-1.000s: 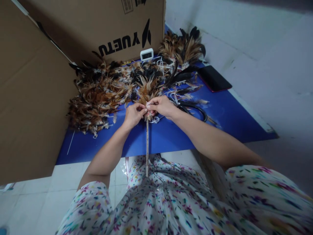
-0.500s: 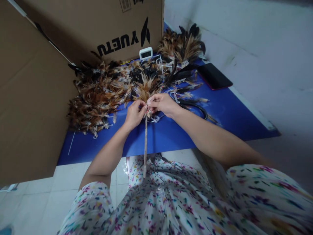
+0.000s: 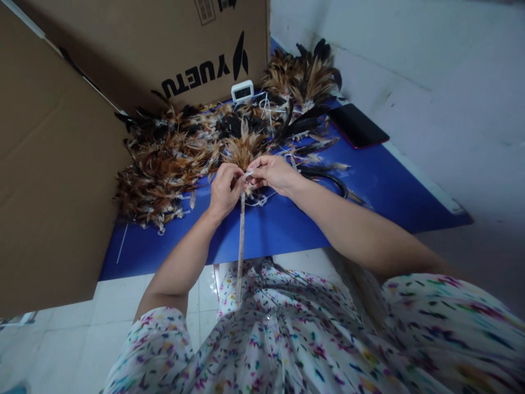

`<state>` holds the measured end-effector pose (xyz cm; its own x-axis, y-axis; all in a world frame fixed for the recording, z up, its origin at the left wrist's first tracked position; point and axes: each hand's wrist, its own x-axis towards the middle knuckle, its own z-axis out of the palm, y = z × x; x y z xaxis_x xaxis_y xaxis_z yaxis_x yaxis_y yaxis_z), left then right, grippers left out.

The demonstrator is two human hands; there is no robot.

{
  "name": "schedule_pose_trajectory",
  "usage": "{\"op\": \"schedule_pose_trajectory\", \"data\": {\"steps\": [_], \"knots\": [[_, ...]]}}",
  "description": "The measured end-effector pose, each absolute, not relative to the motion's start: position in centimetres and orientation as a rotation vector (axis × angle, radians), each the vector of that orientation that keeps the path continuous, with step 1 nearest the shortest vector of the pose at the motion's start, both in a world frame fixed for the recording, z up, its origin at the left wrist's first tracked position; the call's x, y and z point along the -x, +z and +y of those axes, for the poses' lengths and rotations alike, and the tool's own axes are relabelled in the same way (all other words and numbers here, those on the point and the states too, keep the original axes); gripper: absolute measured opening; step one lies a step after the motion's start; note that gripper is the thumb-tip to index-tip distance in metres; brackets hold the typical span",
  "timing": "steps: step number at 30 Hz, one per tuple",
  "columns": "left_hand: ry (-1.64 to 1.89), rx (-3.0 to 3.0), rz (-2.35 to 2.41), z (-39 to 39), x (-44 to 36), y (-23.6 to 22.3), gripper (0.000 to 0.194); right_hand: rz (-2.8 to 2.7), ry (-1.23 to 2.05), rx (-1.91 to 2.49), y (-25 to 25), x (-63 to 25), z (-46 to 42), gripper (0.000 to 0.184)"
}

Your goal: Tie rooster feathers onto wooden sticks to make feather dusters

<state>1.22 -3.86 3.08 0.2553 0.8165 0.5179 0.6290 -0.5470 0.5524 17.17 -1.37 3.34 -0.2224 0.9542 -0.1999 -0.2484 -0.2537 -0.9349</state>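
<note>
At the table's middle, my left hand (image 3: 225,189) is closed in a pinch at the upper end of a thin, pale stick (image 3: 240,241). Tan feathers (image 3: 245,146) fan out just beyond the fingertips, at the stick's top. My right hand (image 3: 276,174) pinches a whitish, translucent strip (image 3: 248,173) that spans the small gap between both hands. The stick's lower end hangs past the table edge in front of my patterned clothes. Fingers partly hide the spot where feathers, strip and stick meet.
Brown and black feathers (image 3: 164,158) are heaped across the blue table (image 3: 287,232). Another feather bunch (image 3: 303,74) lies at the back. Cardboard (image 3: 135,49) walls the left and rear. Around stand a small white digital display (image 3: 242,91), a dark phone-like slab (image 3: 359,126) and a black curved handle (image 3: 334,183).
The whitish strip now shows more clearly between my fingertips. My left hand has turned slightly, and the stick's lower end has swung a little left. The view has shifted slightly.
</note>
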Motion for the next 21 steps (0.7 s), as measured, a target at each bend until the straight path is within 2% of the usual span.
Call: {"op": "schedule_pose_trajectory", "data": {"steps": [11,21], "knots": [[1.28,-2.416,1.055,-2.6,-0.2,1.6,0.019,-1.002,1.666,1.038,3.5,-17.3,-1.5,0.017],[1.198,-1.708,1.087,-1.7,-0.7,0.7,0.039,-1.131,1.541,1.085,3.5,-17.2,-1.6,0.014]]}}
